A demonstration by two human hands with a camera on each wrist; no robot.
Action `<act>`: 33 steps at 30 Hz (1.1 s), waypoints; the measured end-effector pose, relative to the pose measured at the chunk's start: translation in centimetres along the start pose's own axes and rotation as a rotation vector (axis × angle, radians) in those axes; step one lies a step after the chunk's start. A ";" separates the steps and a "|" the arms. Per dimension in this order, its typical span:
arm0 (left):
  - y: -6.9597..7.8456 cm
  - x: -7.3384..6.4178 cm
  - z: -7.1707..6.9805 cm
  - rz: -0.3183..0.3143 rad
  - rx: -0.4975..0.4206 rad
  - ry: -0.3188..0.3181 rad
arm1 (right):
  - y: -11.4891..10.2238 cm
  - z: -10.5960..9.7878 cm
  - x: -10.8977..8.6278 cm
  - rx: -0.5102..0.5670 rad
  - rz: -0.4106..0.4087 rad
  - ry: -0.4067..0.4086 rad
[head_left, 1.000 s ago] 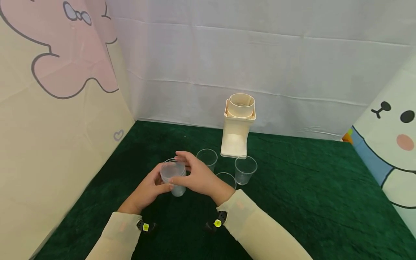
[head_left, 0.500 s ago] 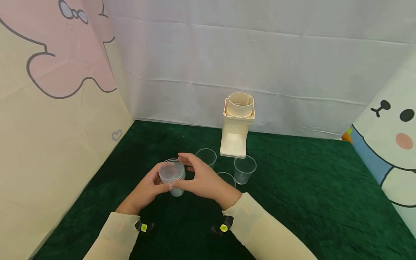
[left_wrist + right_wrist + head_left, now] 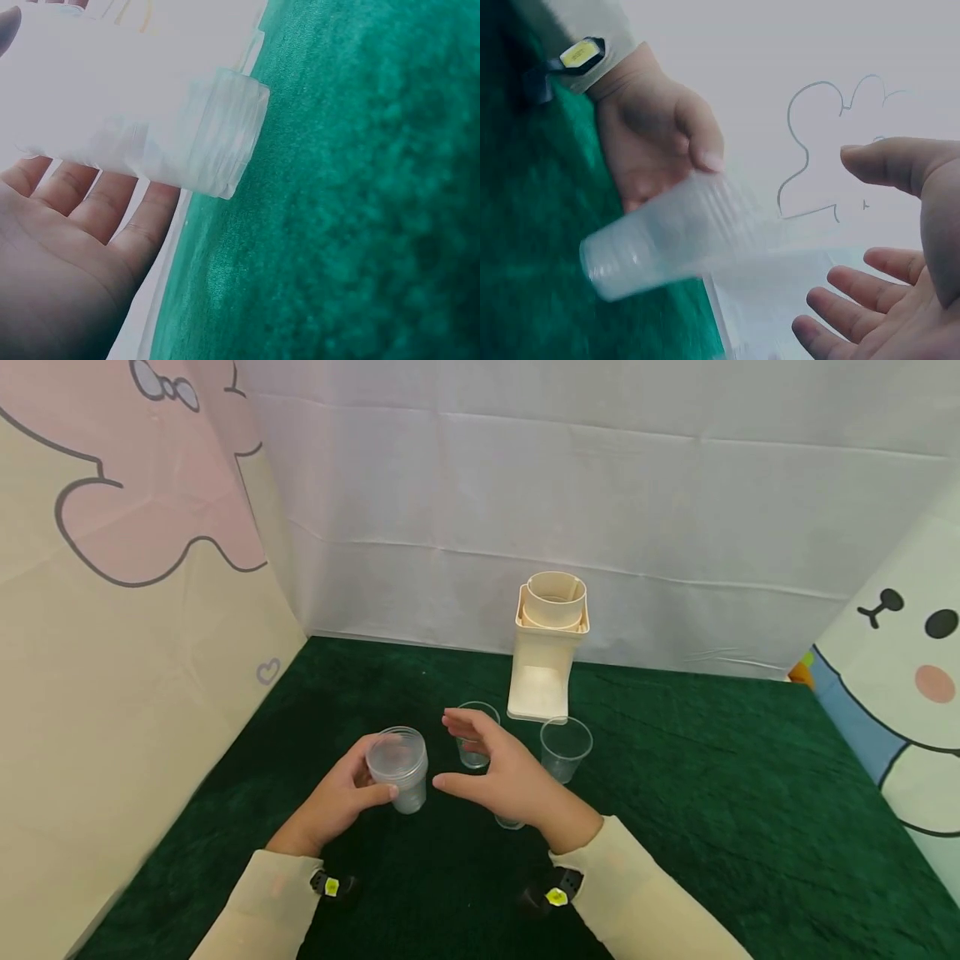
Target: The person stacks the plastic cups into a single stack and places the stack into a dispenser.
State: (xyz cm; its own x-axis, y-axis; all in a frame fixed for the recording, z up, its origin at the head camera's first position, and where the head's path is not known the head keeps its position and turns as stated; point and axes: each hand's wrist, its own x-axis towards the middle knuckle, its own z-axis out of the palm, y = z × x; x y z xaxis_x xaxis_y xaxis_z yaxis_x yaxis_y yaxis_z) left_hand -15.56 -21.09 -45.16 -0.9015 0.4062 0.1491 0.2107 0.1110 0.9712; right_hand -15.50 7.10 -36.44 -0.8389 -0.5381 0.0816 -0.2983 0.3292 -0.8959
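A stack of clear plastic cups [image 3: 408,777] stands upright in my left hand [image 3: 333,797], whose thumb and fingers curl round it near the rims. In the left wrist view the nested cups [image 3: 225,135] look milky and washed out. My right hand [image 3: 517,777] is a short way to the right of the stack, thumb and fingers spread, touching nothing I can see. Just behind that hand are single clear cups: one at the back [image 3: 474,756], one to the right [image 3: 566,752], and one mostly hidden [image 3: 510,822] under the palm.
A cream plastic stand [image 3: 551,652] with a round ring on top rises behind the cups, near the white back curtain [image 3: 480,502]. Dark green cloth [image 3: 720,793] covers the table. Printed cartoon curtains [image 3: 150,652] border the left and right sides.
My right hand has let go of the stacked cups and drawn away to the right, its fingers spreading. The left hand keeps holding the stack almost in place.
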 end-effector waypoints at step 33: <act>-0.4 0.3 -0.3 0.016 0.002 -0.003 | 4.1 -6.7 -5.0 0.188 -0.071 0.352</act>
State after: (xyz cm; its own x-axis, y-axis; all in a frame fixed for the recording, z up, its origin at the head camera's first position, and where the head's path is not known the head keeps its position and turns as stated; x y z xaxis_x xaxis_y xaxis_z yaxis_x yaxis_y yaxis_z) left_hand -16.03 -21.30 -45.48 -0.8969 0.4104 0.1645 0.2260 0.1059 0.9683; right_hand -15.56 16.35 -37.59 -0.9336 -0.2450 0.2613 -0.2999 0.1356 -0.9443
